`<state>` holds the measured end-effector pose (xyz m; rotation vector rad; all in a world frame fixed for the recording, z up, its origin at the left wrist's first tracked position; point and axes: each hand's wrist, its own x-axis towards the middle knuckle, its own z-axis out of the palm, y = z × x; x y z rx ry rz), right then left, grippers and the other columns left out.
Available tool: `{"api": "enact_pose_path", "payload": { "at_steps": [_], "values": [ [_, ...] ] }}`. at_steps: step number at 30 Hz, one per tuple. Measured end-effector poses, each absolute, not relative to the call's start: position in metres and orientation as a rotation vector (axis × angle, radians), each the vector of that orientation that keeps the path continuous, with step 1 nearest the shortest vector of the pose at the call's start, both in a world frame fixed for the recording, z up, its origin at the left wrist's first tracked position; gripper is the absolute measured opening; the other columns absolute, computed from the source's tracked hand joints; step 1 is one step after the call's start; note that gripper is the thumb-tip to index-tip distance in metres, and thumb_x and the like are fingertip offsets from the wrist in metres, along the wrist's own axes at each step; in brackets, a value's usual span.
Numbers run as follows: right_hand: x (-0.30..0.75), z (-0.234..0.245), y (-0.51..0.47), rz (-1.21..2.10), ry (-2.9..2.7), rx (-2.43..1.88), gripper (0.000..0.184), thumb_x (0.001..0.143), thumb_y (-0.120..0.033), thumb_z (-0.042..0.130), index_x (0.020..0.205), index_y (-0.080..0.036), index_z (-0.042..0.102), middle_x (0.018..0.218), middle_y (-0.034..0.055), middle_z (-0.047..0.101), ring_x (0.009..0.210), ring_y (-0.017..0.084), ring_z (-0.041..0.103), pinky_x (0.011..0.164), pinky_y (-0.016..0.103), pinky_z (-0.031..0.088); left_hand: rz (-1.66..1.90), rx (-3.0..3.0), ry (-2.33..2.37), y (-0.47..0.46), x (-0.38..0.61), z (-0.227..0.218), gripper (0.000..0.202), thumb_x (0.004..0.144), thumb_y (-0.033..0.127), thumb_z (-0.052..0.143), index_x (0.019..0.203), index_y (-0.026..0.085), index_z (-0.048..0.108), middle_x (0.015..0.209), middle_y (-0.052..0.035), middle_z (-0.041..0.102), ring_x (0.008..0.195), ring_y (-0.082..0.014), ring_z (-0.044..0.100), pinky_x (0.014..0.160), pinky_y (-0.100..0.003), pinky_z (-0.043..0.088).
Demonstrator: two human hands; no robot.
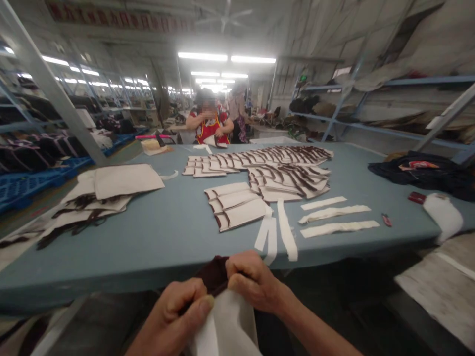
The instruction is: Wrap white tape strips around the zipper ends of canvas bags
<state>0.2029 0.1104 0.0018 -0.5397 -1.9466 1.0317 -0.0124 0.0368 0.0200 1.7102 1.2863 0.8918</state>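
Note:
Between my hands, at the near edge of the table, is a piece of off-white fabric [233, 316] with a dark brown edge [214, 277]. My left hand [181, 311] is closed, its thumb and fingers pinching the fabric on the left. On the right, my right hand [254, 282] grips the same piece near the brown part, fingers curled. The fabric hangs down below the table edge, and its lower end runs out of view. Just beyond my hands lie white strips [272, 237] and a row of overlapping off-white pieces with brown edging [241, 202].
The blue-green table [156, 247] holds a fabric stack [122, 183] at left and fanned pieces [260, 158] farther back. Cream strips [339, 227], a small red tool [386, 220] and dark clothing [426, 173] lie right. A person in a red apron [210, 128] works across the table.

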Motion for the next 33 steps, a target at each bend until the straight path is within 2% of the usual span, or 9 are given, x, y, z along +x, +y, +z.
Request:
{"api": "enact_pose_path", "payload": {
  "at_steps": [5, 9, 13, 17, 23, 26, 29, 31, 33],
  "values": [
    [0.195, 0.011, 0.116, 1.132, -1.962, -0.596, 0.058, 0.104, -0.064, 0.039, 0.062, -0.023, 0.036, 0.059, -0.0049, 0.035, 0.055, 0.011, 0.033, 0.054, 0.027, 0.029, 0.955, 1.705, 1.093, 0.047, -0.017, 0.031, 0.060, 0.099, 0.065, 0.052, 0.060, 0.020, 0.043, 0.059, 0.0037, 0.038, 0.054, -0.0114, 0.034, 0.050, -0.024, 0.028],
    [0.187, 0.012, 0.115, 1.118, -1.992, -0.644, 0.061, 0.105, -0.067, 0.033, 0.062, -0.024, 0.033, 0.060, -0.0044, 0.031, 0.056, 0.011, 0.032, 0.054, 0.028, 0.027, 1.066, 1.482, 1.060, 0.043, -0.021, 0.021, 0.064, 0.091, 0.071, 0.060, 0.059, 0.022, 0.035, 0.058, 0.0051, 0.034, 0.051, -0.0100, 0.027, 0.046, -0.023, 0.021],
    [0.183, 0.016, 0.117, 1.089, -2.047, -0.651, 0.059, 0.105, -0.064, 0.037, 0.061, -0.024, 0.034, 0.058, -0.0051, 0.029, 0.054, 0.011, 0.029, 0.053, 0.028, 0.025, 1.097, 1.406, 1.051, 0.037, -0.024, 0.014, 0.058, 0.090, 0.059, 0.065, 0.059, 0.023, 0.032, 0.057, 0.0056, 0.032, 0.050, -0.0091, 0.025, 0.045, -0.023, 0.020],
    [0.175, 0.010, 0.121, 1.071, -2.099, -0.651, 0.053, 0.104, -0.053, 0.045, 0.061, -0.024, 0.035, 0.057, -0.0065, 0.030, 0.053, 0.010, 0.030, 0.053, 0.027, 0.026, 1.090, 1.391, 1.138, 0.036, -0.021, 0.017, 0.056, 0.090, 0.046, 0.067, 0.056, 0.023, 0.029, 0.056, 0.0067, 0.028, 0.048, -0.0073, 0.023, 0.043, -0.021, 0.018],
    [0.160, -0.019, 0.128, 0.986, -2.073, -0.718, 0.052, 0.105, -0.053, 0.046, 0.062, -0.023, 0.041, 0.058, -0.0055, 0.038, 0.057, 0.012, 0.036, 0.060, 0.028, 0.033, 1.111, 1.114, 1.135, 0.036, -0.015, 0.002, 0.055, 0.089, 0.063, 0.066, 0.062, 0.022, 0.039, 0.055, 0.0078, 0.033, 0.047, -0.0071, 0.026, 0.042, -0.021, 0.022],
    [0.166, -0.018, 0.123, 0.924, -2.010, -0.756, 0.054, 0.107, -0.063, 0.038, 0.078, -0.021, 0.057, 0.080, 0.0032, 0.061, 0.080, 0.018, 0.054, 0.082, 0.032, 0.043, 1.176, 1.070, 1.196, 0.034, -0.016, -0.003, 0.053, 0.092, 0.062, 0.062, 0.066, 0.023, 0.039, 0.057, 0.0080, 0.033, 0.048, -0.0074, 0.027, 0.043, -0.020, 0.024],
    [0.180, -0.001, 0.104, 1.045, -1.948, -0.769, 0.068, 0.105, -0.073, 0.024, 0.100, -0.018, 0.064, 0.102, 0.0101, 0.068, 0.098, 0.023, 0.061, 0.093, 0.038, 0.046, 1.284, 1.173, 1.376, 0.033, -0.017, -0.001, 0.052, 0.093, 0.054, 0.062, 0.062, 0.023, 0.034, 0.056, 0.0077, 0.031, 0.048, -0.0077, 0.027, 0.044, -0.022, 0.023],
    [0.186, 0.012, 0.086, 1.169, -1.966, -0.746, 0.069, 0.103, -0.076, 0.029, 0.098, -0.019, 0.066, 0.100, 0.0088, 0.069, 0.096, 0.023, 0.063, 0.090, 0.038, 0.047, 1.339, 1.298, 1.512, 0.033, -0.016, 0.001, 0.051, 0.093, 0.046, 0.062, 0.058, 0.023, 0.032, 0.055, 0.0072, 0.029, 0.048, -0.0082, 0.026, 0.045, -0.023, 0.023],
    [0.187, 0.019, 0.069, 1.178, -1.988, -0.775, 0.052, 0.099, -0.069, 0.052, 0.093, -0.020, 0.066, 0.100, 0.0072, 0.069, 0.097, 0.023, 0.063, 0.090, 0.037, 0.047, 1.369, 1.374, 1.581, 0.034, -0.014, 0.001, 0.049, 0.090, 0.039, 0.063, 0.055, 0.023, 0.032, 0.054, 0.0068, 0.029, 0.049, -0.0088, 0.027, 0.046, -0.024, 0.024]
  ]
}}
